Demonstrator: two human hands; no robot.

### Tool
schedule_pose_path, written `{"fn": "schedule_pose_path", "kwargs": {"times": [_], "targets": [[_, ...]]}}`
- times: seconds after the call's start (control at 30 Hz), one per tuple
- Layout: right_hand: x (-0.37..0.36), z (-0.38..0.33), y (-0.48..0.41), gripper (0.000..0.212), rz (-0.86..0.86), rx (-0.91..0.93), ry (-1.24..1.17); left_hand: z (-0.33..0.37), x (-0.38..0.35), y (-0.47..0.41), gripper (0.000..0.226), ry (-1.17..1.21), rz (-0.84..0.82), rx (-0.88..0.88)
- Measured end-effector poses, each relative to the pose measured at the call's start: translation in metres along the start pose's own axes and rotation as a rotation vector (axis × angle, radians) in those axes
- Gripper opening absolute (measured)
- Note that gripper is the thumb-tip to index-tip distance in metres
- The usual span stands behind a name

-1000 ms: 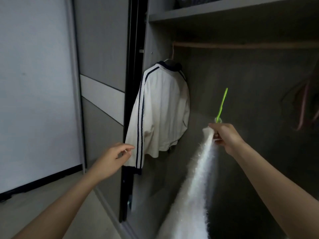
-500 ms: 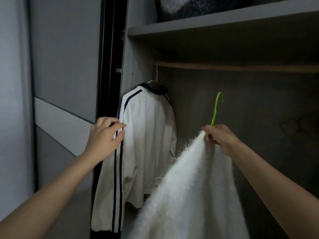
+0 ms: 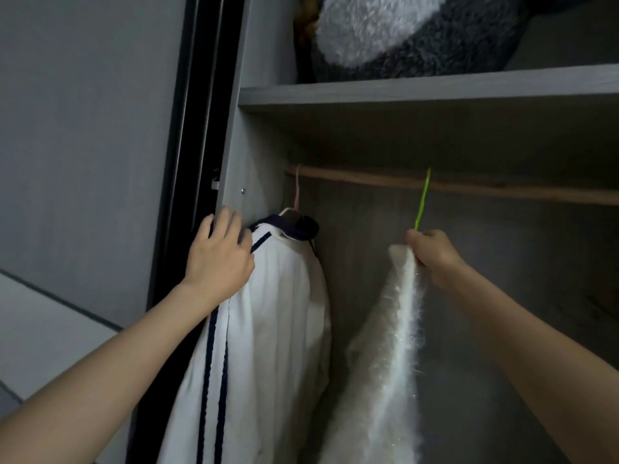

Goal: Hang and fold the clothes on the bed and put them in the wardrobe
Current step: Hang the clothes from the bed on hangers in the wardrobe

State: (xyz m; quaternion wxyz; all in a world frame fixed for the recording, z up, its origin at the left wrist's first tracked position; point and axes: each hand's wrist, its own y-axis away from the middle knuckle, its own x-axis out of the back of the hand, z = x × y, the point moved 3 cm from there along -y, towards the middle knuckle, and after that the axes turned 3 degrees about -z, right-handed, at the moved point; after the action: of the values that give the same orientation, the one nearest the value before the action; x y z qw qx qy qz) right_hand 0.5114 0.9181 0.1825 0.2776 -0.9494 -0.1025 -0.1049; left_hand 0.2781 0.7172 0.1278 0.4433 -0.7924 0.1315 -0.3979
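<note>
My right hand (image 3: 433, 256) grips the neck of a green hanger (image 3: 421, 199) that carries a fluffy white sweater (image 3: 392, 346). The hanger's hook reaches up to the wooden rail (image 3: 502, 189) inside the wardrobe; whether it sits over the rail I cannot tell. A white jacket with dark blue stripes (image 3: 274, 329) hangs from the same rail on a pink hanger (image 3: 297, 189), at the left end. My left hand (image 3: 217, 259) rests on that jacket's shoulder with fingers spread, touching the wardrobe's side panel (image 3: 241, 155).
A grey shelf (image 3: 418, 92) runs above the rail, with a dark and white plush thing (image 3: 402, 31) on it. The sliding door and its black track (image 3: 197, 128) stand at the left. The rail to the right of the green hanger looks bare.
My right hand has lifted the green hanger and sweater up to the rail. My left hand has moved up from the jacket's sleeve to its shoulder. The camera tilted upward.
</note>
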Motion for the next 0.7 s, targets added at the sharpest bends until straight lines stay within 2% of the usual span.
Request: {"fn": "schedule_pose_path", "kwargs": {"times": [0.1, 0.2, 0.23, 0.33, 0.5, 0.63, 0.7], "targets": [[-0.005, -0.01, -0.014, 0.036, 0.016, 0.0, -0.01, -0.006, -0.004, -0.003, 0.038, -0.075, 0.057, 0.029], [-0.017, -0.02, -0.03, 0.025, -0.003, 0.011, -0.003, -0.013, -0.007, -0.003, 0.048, -0.105, 0.113, 0.032], [-0.023, -0.024, -0.037, 0.021, -0.01, 0.024, -0.003, -0.016, -0.009, -0.002, 0.048, -0.12, 0.141, 0.026], [-0.039, -0.031, -0.057, 0.035, -0.045, 0.04, 0.023, -0.021, -0.016, 0.0, 0.045, -0.141, 0.194, 0.025], [-0.07, -0.044, -0.08, 0.02, -0.086, 0.037, 0.155, -0.022, -0.021, -0.002, 0.049, -0.134, 0.229, 0.037], [-0.096, -0.039, -0.089, 0.044, -0.135, -0.021, 0.081, -0.022, -0.022, -0.002, 0.047, -0.144, 0.258, 0.05], [-0.109, -0.034, -0.093, 0.05, -0.134, -0.026, 0.061, -0.022, -0.023, -0.003, 0.046, -0.148, 0.281, 0.049]]}}
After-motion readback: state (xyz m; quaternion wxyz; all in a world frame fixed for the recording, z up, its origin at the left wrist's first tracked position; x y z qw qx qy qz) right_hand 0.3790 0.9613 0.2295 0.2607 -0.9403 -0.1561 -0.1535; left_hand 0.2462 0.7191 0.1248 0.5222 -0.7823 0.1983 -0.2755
